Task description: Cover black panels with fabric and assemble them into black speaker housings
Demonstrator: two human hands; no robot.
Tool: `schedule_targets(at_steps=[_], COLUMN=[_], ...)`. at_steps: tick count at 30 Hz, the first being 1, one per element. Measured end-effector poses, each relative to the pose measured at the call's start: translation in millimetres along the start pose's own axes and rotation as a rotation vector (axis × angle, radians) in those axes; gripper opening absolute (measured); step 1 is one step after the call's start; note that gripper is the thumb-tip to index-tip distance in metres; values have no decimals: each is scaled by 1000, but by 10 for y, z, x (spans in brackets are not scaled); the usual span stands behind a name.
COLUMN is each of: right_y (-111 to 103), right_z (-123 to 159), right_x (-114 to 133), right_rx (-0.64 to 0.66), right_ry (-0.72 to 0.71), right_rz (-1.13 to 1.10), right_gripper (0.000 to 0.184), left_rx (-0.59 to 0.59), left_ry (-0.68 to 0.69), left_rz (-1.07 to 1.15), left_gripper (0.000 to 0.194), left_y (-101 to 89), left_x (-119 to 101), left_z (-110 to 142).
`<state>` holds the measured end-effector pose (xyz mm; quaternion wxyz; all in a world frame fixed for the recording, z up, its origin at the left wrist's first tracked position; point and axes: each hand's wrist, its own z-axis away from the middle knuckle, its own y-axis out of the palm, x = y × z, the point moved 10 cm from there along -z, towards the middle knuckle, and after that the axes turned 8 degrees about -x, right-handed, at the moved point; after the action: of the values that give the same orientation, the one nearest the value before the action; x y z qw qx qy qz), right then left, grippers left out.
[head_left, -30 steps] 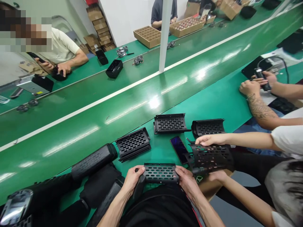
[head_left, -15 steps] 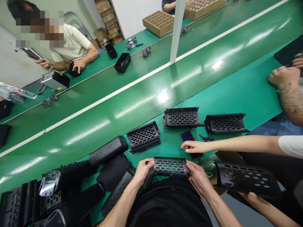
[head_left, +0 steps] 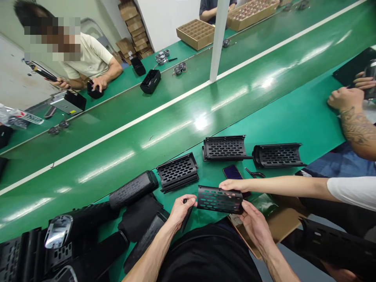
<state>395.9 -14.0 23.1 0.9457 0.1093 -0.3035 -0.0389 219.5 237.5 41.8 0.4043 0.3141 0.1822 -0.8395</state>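
Lower centre, our right hand (head_left: 255, 220) pinches a slotted panel (head_left: 220, 199), our left hand (head_left: 178, 211) a black piece (head_left: 186, 221); a co-worker's hand (head_left: 231, 185) tugging could dislodge the panel.

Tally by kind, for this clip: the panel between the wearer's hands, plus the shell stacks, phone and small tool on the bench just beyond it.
Perforated panel: 1
Perforated shell stacks: 3, as left stack, middle stack, right stack
Phone: 1
Small tool: 1
Total: 6
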Motion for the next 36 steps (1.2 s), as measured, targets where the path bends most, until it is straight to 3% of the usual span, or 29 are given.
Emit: schedule_targets(at_steps=[4, 9, 11, 14, 19, 24, 29, 36], right_y=[-86, -245, -320, -425, -495, -537, -600, -539], right_z=[5, 53, 49, 4, -15, 90, 257, 446], right_x=[280, 541, 498, 247, -29, 167, 377, 354], right_rx=[-51, -139, -171, -221, -248, -267, -314, -311], right_ry=[-114, -195, -165, -53, 34, -17, -81, -94], right_rz=[-128, -306, -354, -380, -413, -457, -509, -510], right_gripper=[32, 37, 35, 23, 20, 16, 23, 37], left_rx=[9, 4, 1, 0, 13, 43, 69, 65], left_ry=[6, -8, -19, -18, -4, 29, 29, 24], left_rz=[11, 25, 29, 39, 53, 42, 17, -20], left_gripper=[56, 63, 65, 64, 58, 57, 58, 61], left_y=[82, 56, 15, -46, -103, -88, -25, -19], left_x=[-52, 3, 51, 83, 2, -113, -96, -100], left_z=[2, -5, 6, 52, 178, 239, 198, 192])
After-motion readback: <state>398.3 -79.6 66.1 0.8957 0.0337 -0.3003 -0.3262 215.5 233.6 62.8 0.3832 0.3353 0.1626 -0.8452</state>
